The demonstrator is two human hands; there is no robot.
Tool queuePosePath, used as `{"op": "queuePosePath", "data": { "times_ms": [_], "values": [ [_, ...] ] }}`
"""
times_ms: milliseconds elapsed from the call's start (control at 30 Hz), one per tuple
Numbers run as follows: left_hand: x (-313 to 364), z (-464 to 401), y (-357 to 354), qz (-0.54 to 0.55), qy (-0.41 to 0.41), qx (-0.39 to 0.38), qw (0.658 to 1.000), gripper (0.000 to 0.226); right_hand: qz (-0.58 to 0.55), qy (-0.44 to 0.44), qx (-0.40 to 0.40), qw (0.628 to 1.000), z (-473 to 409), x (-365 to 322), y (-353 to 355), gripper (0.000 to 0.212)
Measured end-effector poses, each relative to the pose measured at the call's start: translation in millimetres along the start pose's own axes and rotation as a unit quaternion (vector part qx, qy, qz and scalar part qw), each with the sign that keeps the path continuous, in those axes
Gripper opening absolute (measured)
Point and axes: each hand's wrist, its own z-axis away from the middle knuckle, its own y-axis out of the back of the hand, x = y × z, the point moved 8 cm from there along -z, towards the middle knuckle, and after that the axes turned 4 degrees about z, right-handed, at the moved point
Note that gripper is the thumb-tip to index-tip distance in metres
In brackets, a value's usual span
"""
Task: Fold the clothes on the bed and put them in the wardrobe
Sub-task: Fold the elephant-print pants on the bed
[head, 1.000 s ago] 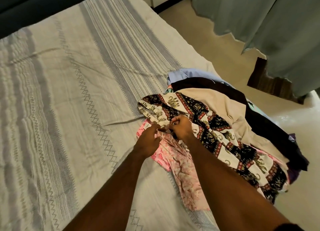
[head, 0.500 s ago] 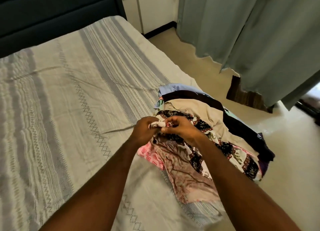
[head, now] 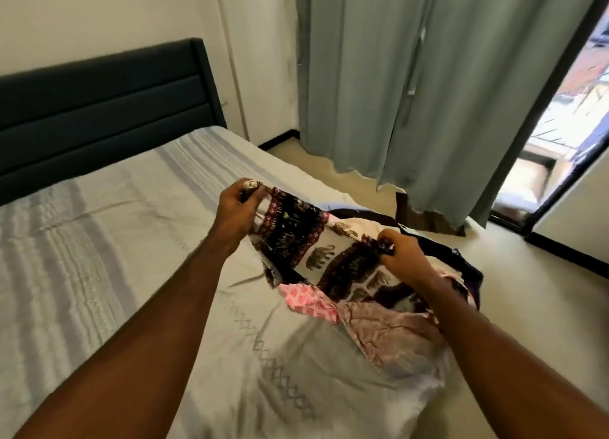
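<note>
Both hands are holding the elephant-print garment (head: 316, 254) lifted above the pile of clothes (head: 389, 326) at the bed (head: 131, 241) edge, the left hand (head: 239, 208) grip pinching one bunched end and the right hand (head: 403, 255) grip clenching the other.

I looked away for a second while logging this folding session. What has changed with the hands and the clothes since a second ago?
Both hands, which pinched the elephant-print garment close together low on the pile, have lifted and spread apart: the left hand up and leftward, the right hand to the right, stretching its edge between them. The pink garment and the rest of the pile stayed on the bed.
</note>
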Motion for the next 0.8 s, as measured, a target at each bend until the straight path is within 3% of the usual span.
{"op": "queuePosePath", "data": {
  "times_ms": [300,367,500,633,800],
  "values": [
    [78,87,271,-0.005,-0.081,0.16,0.984,0.011,0.094,0.084,0.137,0.983,96,-154,20,0.014],
    [95,109,323,-0.004,-0.099,0.204,0.974,0.015,0.067,0.086,0.179,0.978,106,-192,20,0.004],
    [111,151,410,-0.035,-0.114,0.264,0.957,0.021,-0.052,0.045,0.227,0.971,125,-247,10,0.013],
    [99,194,480,-0.149,-0.085,0.265,0.949,0.019,-0.167,0.042,0.132,0.976,119,-270,-33,0.016],
    [60,238,537,-0.267,0.005,0.28,0.922,0.017,-0.126,0.101,-0.084,0.983,124,-287,-94,0.022]
  ]
}}
